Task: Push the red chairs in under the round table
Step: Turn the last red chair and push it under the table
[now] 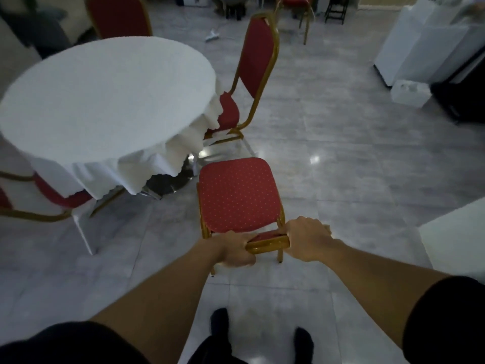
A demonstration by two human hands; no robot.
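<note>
A red chair with a dotted seat (237, 194) and gold frame stands on the floor in front of me, to the right of the round table (105, 98), which wears a white cloth. My left hand (233, 249) and my right hand (307, 239) both grip the top of its backrest. The seat's front edge is near the cloth's hem but outside the table. A second red chair (256, 67) stands at the table's right side with its seat partly under the cloth. A third (49, 195) sits tucked at the left, and a fourth (118, 17) stands behind the table.
White cabinets (425, 43) and a white box (410, 93) stand at the right. A white surface edge (454, 240) is close on my right. More chairs and a dark stool stand at the back. Glossy tiled floor lies around the chair; my feet are below.
</note>
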